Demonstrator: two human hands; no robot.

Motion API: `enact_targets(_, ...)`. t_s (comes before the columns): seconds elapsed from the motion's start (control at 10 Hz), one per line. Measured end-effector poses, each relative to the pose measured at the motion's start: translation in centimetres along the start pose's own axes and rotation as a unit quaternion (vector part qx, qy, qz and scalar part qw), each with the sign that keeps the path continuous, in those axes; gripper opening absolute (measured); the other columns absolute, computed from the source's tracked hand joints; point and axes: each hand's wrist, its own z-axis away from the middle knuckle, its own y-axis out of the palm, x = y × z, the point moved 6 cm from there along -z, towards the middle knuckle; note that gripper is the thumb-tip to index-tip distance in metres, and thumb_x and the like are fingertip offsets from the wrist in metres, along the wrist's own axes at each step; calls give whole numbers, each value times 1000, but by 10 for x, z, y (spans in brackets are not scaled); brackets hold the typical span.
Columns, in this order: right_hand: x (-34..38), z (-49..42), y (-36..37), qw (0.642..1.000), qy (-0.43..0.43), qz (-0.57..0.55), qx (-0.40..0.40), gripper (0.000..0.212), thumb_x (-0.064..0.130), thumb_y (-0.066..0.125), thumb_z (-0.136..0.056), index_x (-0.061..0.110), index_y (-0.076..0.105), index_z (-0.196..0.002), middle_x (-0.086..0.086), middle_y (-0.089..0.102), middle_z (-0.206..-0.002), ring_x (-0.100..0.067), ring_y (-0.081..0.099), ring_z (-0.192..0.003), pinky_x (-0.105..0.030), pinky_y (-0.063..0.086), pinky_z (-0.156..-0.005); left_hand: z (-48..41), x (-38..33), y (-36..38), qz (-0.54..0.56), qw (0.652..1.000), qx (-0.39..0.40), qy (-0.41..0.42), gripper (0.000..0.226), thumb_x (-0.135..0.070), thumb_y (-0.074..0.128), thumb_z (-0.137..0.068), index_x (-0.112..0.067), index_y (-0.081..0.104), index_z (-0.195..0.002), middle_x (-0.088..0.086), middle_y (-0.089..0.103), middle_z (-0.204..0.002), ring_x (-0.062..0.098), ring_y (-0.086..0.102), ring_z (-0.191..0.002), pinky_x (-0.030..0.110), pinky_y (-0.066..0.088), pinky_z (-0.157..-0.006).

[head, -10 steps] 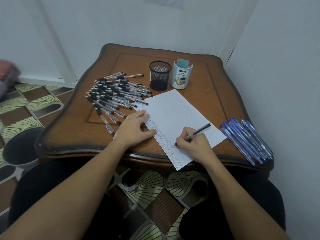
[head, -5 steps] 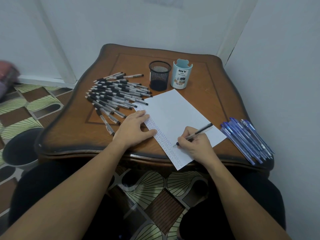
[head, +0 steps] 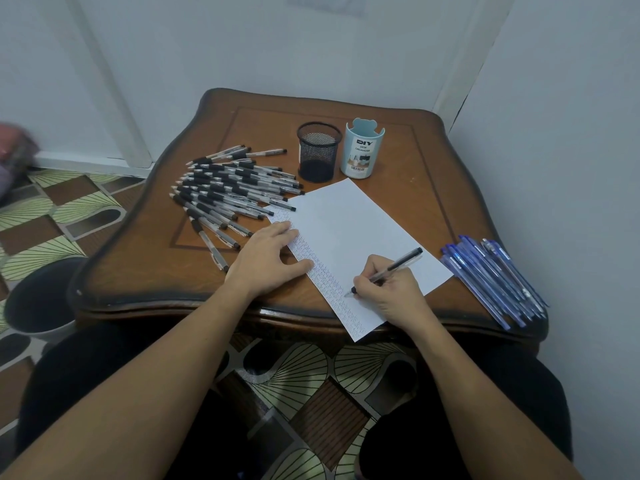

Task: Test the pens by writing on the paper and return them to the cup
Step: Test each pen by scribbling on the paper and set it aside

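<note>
Pen [head: 388,271] is pinched betw. thumb & first fingers [head: 375,265] of the R hand [head: 391,292]. Its tip is down on the paper [head: 353,230] at abt 6 o'clock on the table [head: 398,168], and its back end points to 2. L hand [head: 266,261] lies flat, fingers [head: 282,232] slightly spread, pressing the paper's left edge at abt 9.

Step in hand, I'd say: test-writing, adding to the strip of small marks down the left margin. Next move prob. calls for lifting the tip, carrying the pen up to 12 & dropping it into the mesh cup [head: 318,150] or the DIY cup [head: 360,150] just beside it. Can't tell which is meant.

Room: the path over mid-paper to 12 is open. Black pens [head: 228,192] fan out at 10, reaching the paper's far-left corner. Blue pens [head: 491,278] lie at 3-4 by the table edge. The paper's near corner overhangs the front edge at 6, so a drag could pull it off.
</note>
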Motion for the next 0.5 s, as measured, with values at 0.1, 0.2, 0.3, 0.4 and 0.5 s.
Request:
enact_targets(0.1,1,0,-1,1000,-7,3,-11,33,6,65,-86,16,47,-60,-7,49,-62,-10,40,-61,-28,26,-54,0,1,0,3,1000,-3,-1,74,-58,61,-86,-23,40,-148,-5,27,-158,15,20,-145,36,18,-117)
enact_targets(0.2,2,0,0,1000,-5,1,-9,35,5,64,-86,20,47,-59,-6,48,-61,-10,39,-60,-26,25,-53,0,1,0,4,1000,-3,-2,74,-58,61,-85,-23,40,-148,-6,27,-158,14,20,-145,36,18,-117)
enact_targets(0.3,2,1,-1,1000,-4,1,-6,33,4,64,-85,15,45,-60,-7,47,-62,-10,37,-60,-26,25,-53,0,1,0,4,1000,-4,-2,74,-57,61,-85,-23,41,-147,-6,27,-158,14,20,-145,36,18,-117)
enact_targets(0.4,2,1,-1,1000,-2,-2,-7,33,6,64,-84,15,44,-60,-7,47,-62,-10,37,-60,-27,25,-54,0,2,0,6,1000,-4,-3,74,-58,61,-85,-23,41,-147,-6,27,-158,14,21,-145,37,18,-117)
enact_targets(0.5,3,1,-2,1000,-3,-2,-12,29,12,63,-83,15,45,-60,-7,48,-63,-10,39,-61,-27,25,-54,0,2,1,5,1000,-3,-4,75,-58,61,-85,-23,41,-147,-6,27,-158,14,21,-145,37,19,-117)
